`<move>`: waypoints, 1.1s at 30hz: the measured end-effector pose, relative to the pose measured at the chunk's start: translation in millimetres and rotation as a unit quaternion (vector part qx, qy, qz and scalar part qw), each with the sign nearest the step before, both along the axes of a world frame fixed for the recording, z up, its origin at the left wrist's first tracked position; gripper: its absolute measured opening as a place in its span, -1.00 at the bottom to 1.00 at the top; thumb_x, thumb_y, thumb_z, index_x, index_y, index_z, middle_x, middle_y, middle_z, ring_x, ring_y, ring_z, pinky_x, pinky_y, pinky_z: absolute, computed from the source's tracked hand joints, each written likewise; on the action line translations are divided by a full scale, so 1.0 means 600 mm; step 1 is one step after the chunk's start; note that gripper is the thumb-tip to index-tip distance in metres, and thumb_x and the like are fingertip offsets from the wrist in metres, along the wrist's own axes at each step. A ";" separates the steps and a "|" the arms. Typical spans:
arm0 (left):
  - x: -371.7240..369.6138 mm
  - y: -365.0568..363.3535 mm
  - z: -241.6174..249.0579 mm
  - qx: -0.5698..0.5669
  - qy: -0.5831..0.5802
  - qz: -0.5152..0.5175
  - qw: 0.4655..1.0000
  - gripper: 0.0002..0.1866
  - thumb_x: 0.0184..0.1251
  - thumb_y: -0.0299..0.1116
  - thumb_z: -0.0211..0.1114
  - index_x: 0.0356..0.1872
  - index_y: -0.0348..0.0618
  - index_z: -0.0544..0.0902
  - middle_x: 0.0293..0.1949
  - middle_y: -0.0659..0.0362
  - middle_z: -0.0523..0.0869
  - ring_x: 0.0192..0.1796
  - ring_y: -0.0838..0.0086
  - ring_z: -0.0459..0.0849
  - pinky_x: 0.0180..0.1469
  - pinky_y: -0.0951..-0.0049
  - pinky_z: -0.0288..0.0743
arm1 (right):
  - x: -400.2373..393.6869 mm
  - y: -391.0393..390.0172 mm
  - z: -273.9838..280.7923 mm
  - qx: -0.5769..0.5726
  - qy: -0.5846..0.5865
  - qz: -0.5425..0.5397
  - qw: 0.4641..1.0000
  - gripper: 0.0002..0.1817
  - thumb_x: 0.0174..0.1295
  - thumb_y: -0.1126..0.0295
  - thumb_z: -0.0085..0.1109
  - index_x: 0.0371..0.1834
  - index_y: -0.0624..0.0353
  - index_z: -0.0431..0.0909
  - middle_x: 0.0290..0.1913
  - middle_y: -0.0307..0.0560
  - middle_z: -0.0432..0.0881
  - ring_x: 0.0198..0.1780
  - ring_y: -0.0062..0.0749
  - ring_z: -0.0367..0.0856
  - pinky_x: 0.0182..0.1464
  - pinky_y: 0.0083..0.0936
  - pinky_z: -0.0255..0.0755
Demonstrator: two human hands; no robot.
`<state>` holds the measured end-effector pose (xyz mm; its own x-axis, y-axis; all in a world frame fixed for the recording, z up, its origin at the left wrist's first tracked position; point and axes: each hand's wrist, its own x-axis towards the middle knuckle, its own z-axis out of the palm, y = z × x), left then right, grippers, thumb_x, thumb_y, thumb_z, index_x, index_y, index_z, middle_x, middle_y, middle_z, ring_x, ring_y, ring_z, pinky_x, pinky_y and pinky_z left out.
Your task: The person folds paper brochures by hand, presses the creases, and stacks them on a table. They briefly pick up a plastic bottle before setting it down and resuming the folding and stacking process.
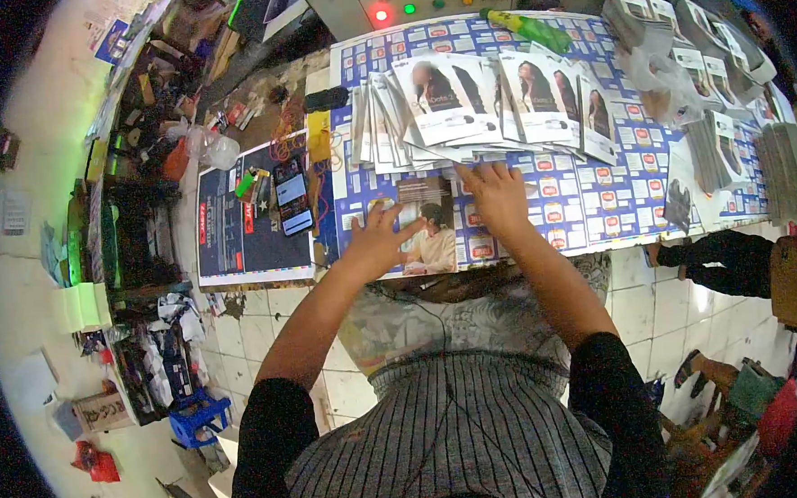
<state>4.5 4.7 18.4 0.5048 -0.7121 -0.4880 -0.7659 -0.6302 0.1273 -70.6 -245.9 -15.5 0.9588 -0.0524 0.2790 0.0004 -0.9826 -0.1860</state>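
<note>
A printed leaflet (430,238) with a picture of a person lies flat at the table's near edge. My left hand (378,239) rests on its left side, fingers spread. To its right, my right hand (497,194) lies with fingers apart, its fingertips near the lower edge of the spread pile of white leaflets (445,98). Part of that pile fans out to the right (535,97). Neither hand holds anything that I can see.
A phone (294,196) and a green lighter (245,185) lie to the left on a dark printed sheet (222,227). A green bottle (531,30) is at the back. Stacked leaflets (709,75) and a plastic bag (663,82) stand at right. Other people sit or stand at lower right.
</note>
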 end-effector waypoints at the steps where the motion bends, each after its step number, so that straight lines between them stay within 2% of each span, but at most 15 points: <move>1: 0.001 0.000 0.000 0.002 0.004 0.002 1.000 -0.26 0.26 0.07 0.37 0.48 0.54 0.29 0.56 0.08 0.10 0.62 -0.03 -0.14 0.36 -0.59 0.01 | 0.009 -0.004 0.000 -0.001 0.017 0.006 1.000 -0.14 -0.24 0.27 0.54 0.33 -0.20 0.49 -0.06 -0.22 0.63 0.03 -0.27 0.52 -0.04 -0.23 0.35; 3: 0.004 0.000 -0.002 0.000 0.000 0.004 1.000 -0.26 0.26 0.06 0.37 0.48 0.54 0.30 0.56 0.07 0.09 0.62 -0.03 -0.14 0.35 -0.60 0.02 | 0.020 -0.008 0.004 -0.004 0.032 0.013 0.999 -0.09 -0.30 0.27 0.58 0.33 -0.20 0.49 -0.06 -0.23 0.63 0.04 -0.27 0.52 -0.03 -0.23 0.35; 6: -0.003 0.000 -0.006 -0.002 -0.031 -0.016 0.999 -0.22 0.19 0.10 0.42 0.46 0.56 0.30 0.54 0.05 0.12 0.59 -0.10 -0.04 0.33 -0.58 0.13 | 0.006 -0.009 -0.003 -0.014 0.030 0.029 0.999 -0.26 -0.05 0.27 0.45 0.33 -0.22 0.49 -0.04 -0.25 0.63 0.04 -0.25 0.54 0.02 -0.24 0.37; 11: 0.000 -0.001 -0.004 0.006 -0.018 -0.007 1.000 -0.22 0.20 0.10 0.41 0.47 0.53 0.30 0.56 0.07 0.07 0.60 -0.10 -0.08 0.32 -0.61 0.11 | -0.082 0.015 -0.007 -0.024 0.110 0.263 0.958 -0.60 0.34 0.32 0.01 0.21 -0.25 0.58 -0.18 -0.20 0.65 0.00 -0.26 0.61 -0.01 -0.18 0.47; 14: -0.002 -0.005 0.004 -0.004 -0.007 -0.006 1.000 -0.20 0.21 0.06 0.43 0.49 0.47 0.29 0.57 0.07 0.05 0.60 -0.09 -0.08 0.34 -0.61 0.07 | -0.122 0.001 0.018 -0.009 0.090 0.353 0.931 -0.60 0.33 0.36 0.02 0.20 -0.23 0.61 -0.21 -0.17 0.64 -0.02 -0.24 0.62 -0.06 -0.16 0.49; 17: -0.002 0.000 0.004 -0.022 0.000 -0.012 1.000 -0.19 0.19 -0.03 0.46 0.49 0.44 0.31 0.57 0.09 0.06 0.60 -0.05 -0.06 0.36 -0.54 0.08 | -0.107 -0.058 0.007 0.085 0.136 0.190 0.969 -0.56 0.33 0.32 0.04 0.28 -0.17 0.55 -0.16 -0.15 0.63 -0.02 -0.19 0.62 -0.02 -0.14 0.48; 18: -0.004 0.003 -0.011 -0.090 -0.022 -0.018 0.996 -0.18 0.17 -0.11 0.49 0.48 0.22 0.33 0.49 -0.04 0.21 0.51 -0.09 0.16 0.39 -0.30 0.20 | -0.107 -0.077 0.040 0.099 0.161 0.091 0.978 -0.53 0.32 0.25 0.09 0.32 -0.09 0.52 -0.12 -0.12 0.62 0.02 -0.12 0.59 0.07 -0.07 0.44; 19: -0.010 0.002 -0.028 -0.092 -0.027 -0.018 0.995 -0.18 0.17 -0.11 0.49 0.48 0.22 0.33 0.49 -0.04 0.21 0.51 -0.09 0.16 0.39 -0.30 0.20 | -0.097 -0.106 0.010 0.071 0.156 0.035 0.985 -0.49 0.28 0.20 0.16 0.32 -0.01 0.50 -0.08 -0.02 0.63 0.06 -0.06 0.57 0.16 -0.05 0.39; 21: -0.032 -0.015 -0.055 -0.216 -0.004 0.205 0.955 -0.23 0.19 -0.12 0.42 0.43 -0.03 0.34 0.40 -0.15 0.28 0.42 -0.11 0.27 0.37 -0.08 0.27 | -0.104 -0.122 -0.005 -0.059 -0.072 0.031 0.995 -0.46 0.26 0.21 0.21 0.32 0.08 0.50 0.04 0.12 0.62 0.14 0.00 0.55 0.23 -0.06 0.37; 22: -0.040 -0.019 -0.069 -0.273 -0.033 0.207 0.939 -0.23 0.22 -0.18 0.40 0.41 -0.21 0.30 0.26 -0.25 0.37 0.33 -0.16 0.34 0.35 0.02 0.32 | -0.102 -0.113 0.000 0.006 -0.007 0.007 1.000 -0.45 0.28 0.21 0.21 0.33 0.11 0.48 0.10 0.17 0.60 0.20 0.04 0.52 0.27 -0.07 0.35; 24: -0.063 -0.040 -0.053 -0.327 0.004 0.316 0.891 -0.24 0.24 -0.19 0.39 0.42 -0.19 0.28 0.15 -0.30 0.41 0.24 -0.22 0.42 0.26 -0.02 0.40 | -0.105 -0.057 -0.013 0.210 0.100 -0.044 0.971 -0.43 0.33 0.19 0.20 0.35 0.23 0.43 0.23 0.25 0.55 0.28 0.15 0.48 0.36 -0.10 0.34; 26: -0.072 -0.044 -0.063 -0.341 -0.026 0.326 0.881 -0.24 0.22 -0.22 0.40 0.41 -0.19 0.29 0.14 -0.30 0.40 0.14 -0.24 0.49 0.16 0.01 0.48 | -0.109 0.011 -0.014 0.372 0.096 -0.076 0.920 -0.26 0.29 0.09 0.29 0.38 0.40 0.32 0.17 0.31 0.57 0.13 0.14 0.59 0.24 -0.15 0.47; 28: -0.080 -0.040 -0.064 -0.339 -0.035 0.308 0.888 -0.25 0.21 -0.25 0.41 0.41 -0.19 0.30 0.14 -0.28 0.41 0.14 -0.23 0.49 0.15 0.02 0.48 | -0.098 0.054 -0.015 0.540 0.065 -0.097 0.834 -0.18 0.22 0.07 0.41 0.37 0.43 0.31 0.03 0.15 0.67 -0.08 -0.23 0.68 -0.09 -0.33 0.57; 31: -0.082 -0.032 -0.075 -0.340 -0.048 0.278 0.897 -0.25 0.16 -0.35 0.44 0.39 -0.19 0.33 0.15 -0.25 0.42 0.14 -0.21 0.50 0.14 0.04 0.48 | -0.067 0.076 -0.052 0.570 0.151 -0.114 0.799 -0.21 0.20 0.07 0.40 0.32 0.43 0.35 -0.10 0.14 0.69 -0.15 -0.22 0.68 -0.13 -0.33 0.56; 33: -0.082 -0.027 -0.074 -0.338 -0.038 0.259 0.904 -0.25 0.14 -0.36 0.45 0.38 -0.20 0.33 0.14 -0.25 0.44 0.15 -0.22 0.49 0.15 0.05 0.48 | -0.062 0.092 -0.058 0.507 0.107 -0.127 0.846 -0.31 0.17 0.07 0.40 0.21 0.38 0.48 -0.19 0.12 0.70 -0.22 -0.22 0.69 -0.17 -0.34 0.56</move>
<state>-44.5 -11.6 -25.9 0.8697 -0.4932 0.0208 -0.4135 -0.7049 0.5763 -108.1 -190.5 -50.5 0.9039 -0.3720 -0.2110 -0.3266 -0.2818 -0.9022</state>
